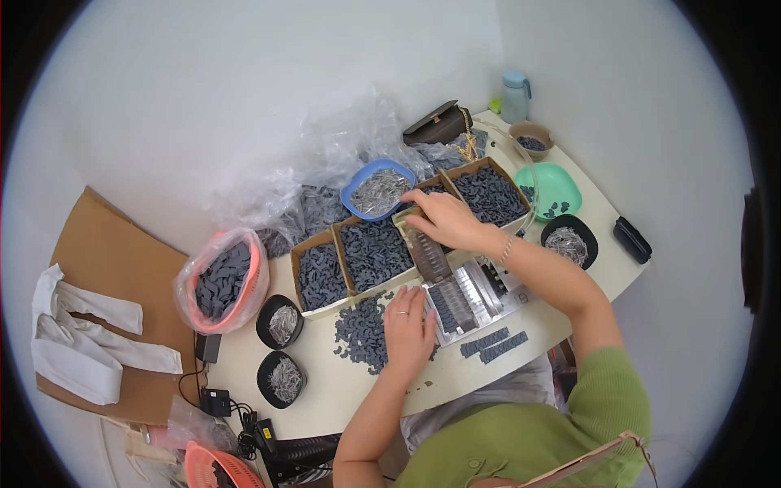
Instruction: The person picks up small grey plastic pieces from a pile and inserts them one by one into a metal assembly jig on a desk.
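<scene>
The left hand (408,328) lies palm down on the tabletop (325,390), fingers spread flat over the edge of a loose heap of small dark grey plastic pieces (364,332); its grip is open and clasps nothing, though what lies under the palm is hidden. The right hand (443,218) reaches toward 12 o'clock, fingers curled over the top end of a long loaded tray (429,256) of dark pieces; whether they pinch anything cannot be told, since the fingertips are hidden behind the knuckles. Just at 3 o'clock of the left hand sits a metal jig (476,294) with rows of slots, its details too small to make out. Two filled strips (494,344) lie at 5 o'clock of it. Cardboard boxes (370,256) of the same pieces stand at 12 o'clock, a blue bowl (377,190) of metal pins beyond them. At 9 o'clock two black bowls (281,324) hold more pins. A pink basket (213,470) is cut off at the lower edge.
</scene>
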